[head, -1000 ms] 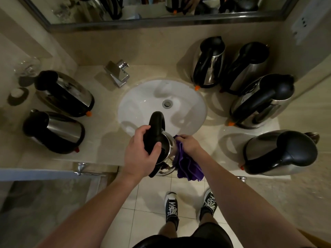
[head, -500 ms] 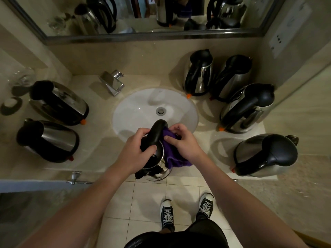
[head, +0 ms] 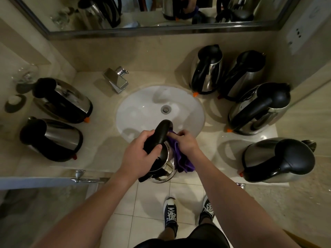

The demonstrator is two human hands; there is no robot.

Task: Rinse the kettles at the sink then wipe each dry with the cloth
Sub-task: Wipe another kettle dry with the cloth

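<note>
The kettle in hand hangs in the air over the front edge of the counter, just in front of the sink, with its black handle arching up toward the basin and its steel body dropping toward the floor, so its long axis runs roughly from the sink's near rim down toward the person. The left hand has its fingers and thumb curled round that handle and carries the weight. The right hand bunches the purple cloth and presses it against the kettle's right flank, just under the top of the handle; the loose end of the cloth hangs below the hand. The cloth hand therefore sits directly beside the body, and the wiping stroke probably has to travel down that axis or round the shell while the left hand turns it. Two more kettles stand toward the counter's left edge and four kettles toward its right edge; which are already dried cannot be told. The faucet sits behind the sink on the left.
</note>
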